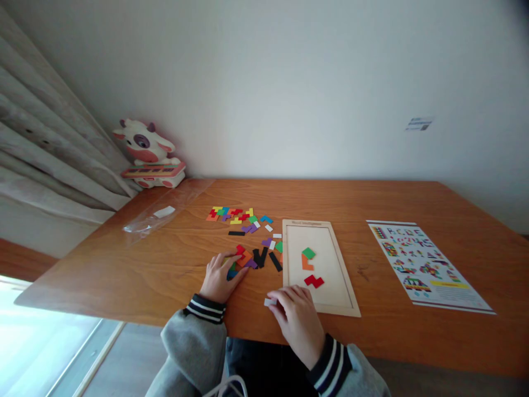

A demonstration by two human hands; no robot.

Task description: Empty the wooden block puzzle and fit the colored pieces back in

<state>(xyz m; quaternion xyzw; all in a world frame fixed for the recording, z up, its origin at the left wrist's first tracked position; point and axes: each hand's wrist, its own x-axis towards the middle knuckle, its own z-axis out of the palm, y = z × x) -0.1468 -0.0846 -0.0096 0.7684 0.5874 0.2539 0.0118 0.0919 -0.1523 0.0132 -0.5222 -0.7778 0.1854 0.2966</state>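
My right hand [300, 318] pinches a small white puzzle piece [270, 302] between thumb and fingers, beside the lower left corner of a wooden puzzle board [336, 259]. On that board lie a green piece [308, 253], an orange piece [307, 263] touching it, and a red zigzag piece [314, 281]. My left hand [219, 277] rests on the table with its fingers apart, curved around a heap of colored pieces. A blue piece [232, 274] shows between thumb and forefinger, close to orange, red and purple ones. Several black strips [260, 257] lie right of that heap.
More colored pieces [235, 215] are scattered farther back on the wooden table [384, 342]. A printed pattern sheet [427, 267] lies at the right. At the back left are a clear plastic bag [152, 220] and a toy cow with a keyboard [151, 154].
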